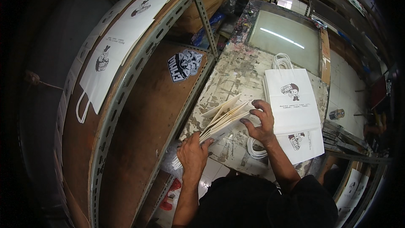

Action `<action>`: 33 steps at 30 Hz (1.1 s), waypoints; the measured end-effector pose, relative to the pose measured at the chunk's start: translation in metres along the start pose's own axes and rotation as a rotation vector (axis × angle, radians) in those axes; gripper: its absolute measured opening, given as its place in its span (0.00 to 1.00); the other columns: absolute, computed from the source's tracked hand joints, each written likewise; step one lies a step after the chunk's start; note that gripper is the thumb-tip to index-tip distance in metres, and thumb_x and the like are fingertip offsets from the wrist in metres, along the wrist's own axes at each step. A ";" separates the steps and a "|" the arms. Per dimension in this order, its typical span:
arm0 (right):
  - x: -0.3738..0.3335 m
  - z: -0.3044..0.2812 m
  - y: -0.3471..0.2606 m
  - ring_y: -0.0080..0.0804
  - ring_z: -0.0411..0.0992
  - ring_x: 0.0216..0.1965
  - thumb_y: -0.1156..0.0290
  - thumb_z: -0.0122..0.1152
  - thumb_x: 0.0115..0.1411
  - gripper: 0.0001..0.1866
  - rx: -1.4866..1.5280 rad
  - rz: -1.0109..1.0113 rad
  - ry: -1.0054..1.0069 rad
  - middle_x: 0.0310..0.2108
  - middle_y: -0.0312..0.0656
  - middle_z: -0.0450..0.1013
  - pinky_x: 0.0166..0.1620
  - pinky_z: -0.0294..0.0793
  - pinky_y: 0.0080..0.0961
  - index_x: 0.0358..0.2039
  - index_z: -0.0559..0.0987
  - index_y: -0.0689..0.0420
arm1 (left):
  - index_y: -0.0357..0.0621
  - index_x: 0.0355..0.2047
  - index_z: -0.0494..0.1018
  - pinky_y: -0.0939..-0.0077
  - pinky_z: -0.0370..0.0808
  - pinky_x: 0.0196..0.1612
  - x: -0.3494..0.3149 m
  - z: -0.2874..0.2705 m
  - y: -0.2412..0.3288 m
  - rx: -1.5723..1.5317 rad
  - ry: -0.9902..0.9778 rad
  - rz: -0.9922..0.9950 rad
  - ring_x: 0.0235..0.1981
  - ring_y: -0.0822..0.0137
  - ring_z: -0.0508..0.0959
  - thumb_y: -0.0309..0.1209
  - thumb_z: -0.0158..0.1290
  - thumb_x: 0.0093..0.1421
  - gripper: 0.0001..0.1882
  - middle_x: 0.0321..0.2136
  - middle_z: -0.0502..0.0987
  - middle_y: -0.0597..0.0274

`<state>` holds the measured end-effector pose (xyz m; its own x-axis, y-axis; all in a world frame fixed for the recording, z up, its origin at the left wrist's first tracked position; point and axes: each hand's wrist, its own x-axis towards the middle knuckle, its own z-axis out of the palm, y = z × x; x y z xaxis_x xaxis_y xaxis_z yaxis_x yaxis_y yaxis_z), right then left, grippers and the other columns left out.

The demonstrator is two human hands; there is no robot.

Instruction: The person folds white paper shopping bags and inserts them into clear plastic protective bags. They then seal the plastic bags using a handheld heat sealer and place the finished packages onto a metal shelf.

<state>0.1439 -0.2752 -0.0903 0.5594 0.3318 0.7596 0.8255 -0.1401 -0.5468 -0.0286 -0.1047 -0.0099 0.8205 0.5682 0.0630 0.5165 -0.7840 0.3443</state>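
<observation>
A bundle of white paper bags (225,118) stands on edge and tilted above the worktable, its layers fanned apart at the far side. My left hand (194,153) is closed around the bundle's near-left end, thumb on the side facing me. At the opposite end is my right hand (262,122), fingers bent and apart, the fingertips close to the bag edges; whether they touch is hard to tell. Just right of it lies a pile of white paper bags (293,114) with a printed cartoon figure and twisted handles (282,61). More white handles (256,148) show under my right wrist.
The worktable (228,76) is paint-stained, with a glass panel (284,38) at its far end. On the left, a metal-edged shelf rack (122,93) bears printed white bags (139,12). A tin can (336,114) stands beyond the table's right side.
</observation>
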 end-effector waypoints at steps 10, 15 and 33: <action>0.001 -0.001 0.001 0.53 0.74 0.48 0.79 0.75 0.39 0.22 0.015 -0.023 0.005 0.48 0.59 0.72 0.47 0.78 0.39 0.35 0.74 0.62 | 0.39 0.37 0.76 0.53 0.74 0.37 0.001 -0.001 0.001 0.011 -0.018 -0.021 0.35 0.47 0.80 0.41 0.63 0.55 0.18 0.33 0.81 0.50; 0.004 -0.002 0.001 0.54 0.74 0.48 0.78 0.75 0.38 0.22 0.022 -0.040 -0.005 0.46 0.57 0.73 0.48 0.76 0.44 0.34 0.73 0.61 | 0.38 0.37 0.76 0.54 0.74 0.38 0.001 -0.002 0.001 0.011 -0.021 -0.020 0.36 0.48 0.81 0.40 0.63 0.55 0.18 0.34 0.81 0.50; -0.004 -0.004 -0.002 0.52 0.74 0.45 0.77 0.76 0.38 0.25 0.041 -0.002 0.021 0.41 0.53 0.73 0.46 0.74 0.40 0.38 0.74 0.61 | 0.39 0.38 0.76 0.54 0.74 0.39 -0.001 0.000 0.000 0.015 0.000 -0.005 0.37 0.49 0.80 0.39 0.63 0.55 0.18 0.34 0.81 0.51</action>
<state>0.1405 -0.2796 -0.0908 0.5599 0.3127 0.7673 0.8229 -0.1012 -0.5592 -0.0291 -0.1054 -0.0097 0.8177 0.5724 0.0610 0.5245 -0.7845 0.3309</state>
